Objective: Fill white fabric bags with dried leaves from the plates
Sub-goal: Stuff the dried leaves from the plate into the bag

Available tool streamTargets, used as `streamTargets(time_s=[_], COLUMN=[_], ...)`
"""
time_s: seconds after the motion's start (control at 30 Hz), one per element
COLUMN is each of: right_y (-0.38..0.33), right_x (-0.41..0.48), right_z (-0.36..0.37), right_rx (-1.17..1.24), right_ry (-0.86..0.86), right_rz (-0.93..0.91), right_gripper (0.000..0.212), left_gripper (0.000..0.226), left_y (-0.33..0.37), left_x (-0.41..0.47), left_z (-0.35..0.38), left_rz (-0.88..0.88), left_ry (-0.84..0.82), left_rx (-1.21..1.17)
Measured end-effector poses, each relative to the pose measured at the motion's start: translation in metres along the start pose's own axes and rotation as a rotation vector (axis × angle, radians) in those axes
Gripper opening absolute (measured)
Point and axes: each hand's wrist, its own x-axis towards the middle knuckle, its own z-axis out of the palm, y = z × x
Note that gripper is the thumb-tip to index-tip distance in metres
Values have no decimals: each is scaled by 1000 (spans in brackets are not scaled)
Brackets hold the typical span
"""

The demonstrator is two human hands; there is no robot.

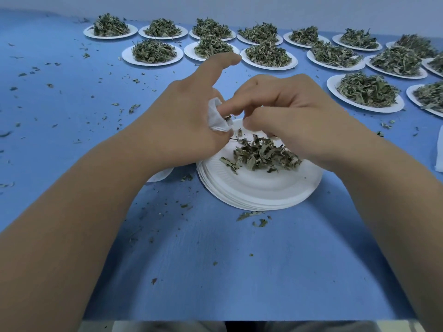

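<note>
A stack of white paper plates [259,190] sits in the middle of the blue table, with a small heap of dried leaves [263,154] on the top plate. My left hand [182,118] grips a small white fabric bag [217,117] above the plate's far left rim, index finger stretched out. My right hand [294,113] hovers over the leaves with curled fingers, its fingertips at the bag's mouth, pinching a few leaf bits.
Several white plates heaped with dried leaves [153,52] stand in rows along the back and right [366,92]. Leaf crumbs litter the blue table [72,97]. White fabric lies under my left wrist [160,174] and at the right edge [440,152].
</note>
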Motion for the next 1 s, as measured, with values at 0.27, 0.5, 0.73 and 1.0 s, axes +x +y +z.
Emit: streamTargets(time_s=[0.27,0.5,0.73,1.0], right_y=[10,12,7,3], right_x=[1,3,3,-2], right_z=[-2,10,14,12], right_rx=[-61,-110,-129,-110], right_ry=[212,214,282,145], right_rz=[-48,-68,-75,-70], right_gripper=[29,5,10,22], left_gripper=[83,79,78,78], left_y=[0,2,5,2], left_x=[0,-1,-2,-1], left_z=[-3,-1,3,3], left_rz=[-35,-9,33,18], left_ry=[15,15,-2,-2], left_rx=[-33,-15,12,19])
